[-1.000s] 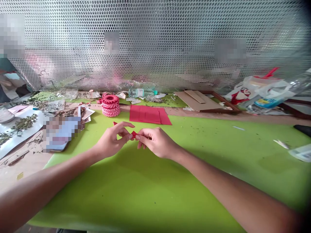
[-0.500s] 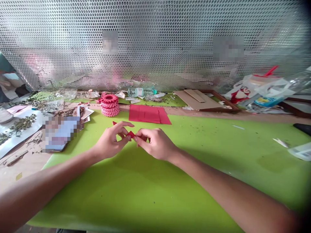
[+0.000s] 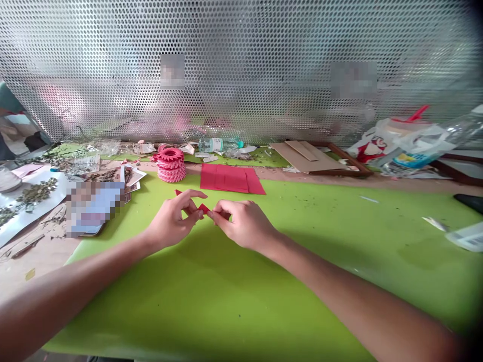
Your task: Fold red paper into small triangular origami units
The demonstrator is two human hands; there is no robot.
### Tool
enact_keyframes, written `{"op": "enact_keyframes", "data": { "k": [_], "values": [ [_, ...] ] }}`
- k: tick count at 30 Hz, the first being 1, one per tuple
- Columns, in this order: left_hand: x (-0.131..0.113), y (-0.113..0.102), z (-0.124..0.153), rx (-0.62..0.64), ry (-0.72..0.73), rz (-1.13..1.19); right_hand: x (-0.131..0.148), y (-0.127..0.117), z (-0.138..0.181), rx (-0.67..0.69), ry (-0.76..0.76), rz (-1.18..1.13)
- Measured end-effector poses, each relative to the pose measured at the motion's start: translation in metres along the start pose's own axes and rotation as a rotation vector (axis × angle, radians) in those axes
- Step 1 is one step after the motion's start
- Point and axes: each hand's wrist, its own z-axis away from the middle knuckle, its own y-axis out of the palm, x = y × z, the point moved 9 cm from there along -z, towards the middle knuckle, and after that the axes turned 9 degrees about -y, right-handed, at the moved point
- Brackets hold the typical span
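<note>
A small folded piece of red paper [image 3: 204,208] is pinched between my two hands above the green table cover [image 3: 211,301]. My left hand [image 3: 174,217] grips its left side with thumb and fingertips, the index finger arched over. From the other side, my right hand [image 3: 243,221] holds the right corner between thumb and index finger. Another red paper tip [image 3: 178,192] shows just behind my left hand; most of it is hidden. Beyond the hands lie flat red paper sheets [image 3: 231,178], overlapping. Left of them stands a ring-shaped stack of folded red and pink paper pieces [image 3: 171,165].
A phone-like blurred slab [image 3: 96,206] and dried plant bits [image 3: 35,193] lie at the left. Along the back are a plastic bottle [image 3: 219,144], a brown board [image 3: 307,157] and plastic bags [image 3: 396,146]. A perforated metal panel [image 3: 245,65] rises behind.
Both hands keep their pinch on the folded red paper, with hardly any finger movement. The view has shifted very slightly.
</note>
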Motion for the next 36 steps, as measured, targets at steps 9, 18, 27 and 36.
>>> {"op": "enact_keyframes", "data": {
  "k": [9, 18, 27, 36],
  "values": [
    [0.003, 0.003, 0.000, 0.006, -0.004, -0.025, 0.011, 0.001, 0.000, 0.020, -0.077, -0.014],
    [0.012, 0.008, -0.001, 0.077, -0.076, 0.076, 0.021, -0.005, 0.001, -0.020, -0.230, 0.134],
    [0.006, 0.003, -0.003, 0.029, -0.087, -0.100, 0.027, -0.003, 0.003, -0.056, -0.353, 0.198],
    [-0.005, -0.001, 0.001, -0.069, 0.063, -0.364, 0.026, -0.001, 0.003, -0.022, -0.331, 0.161]
  ]
}}
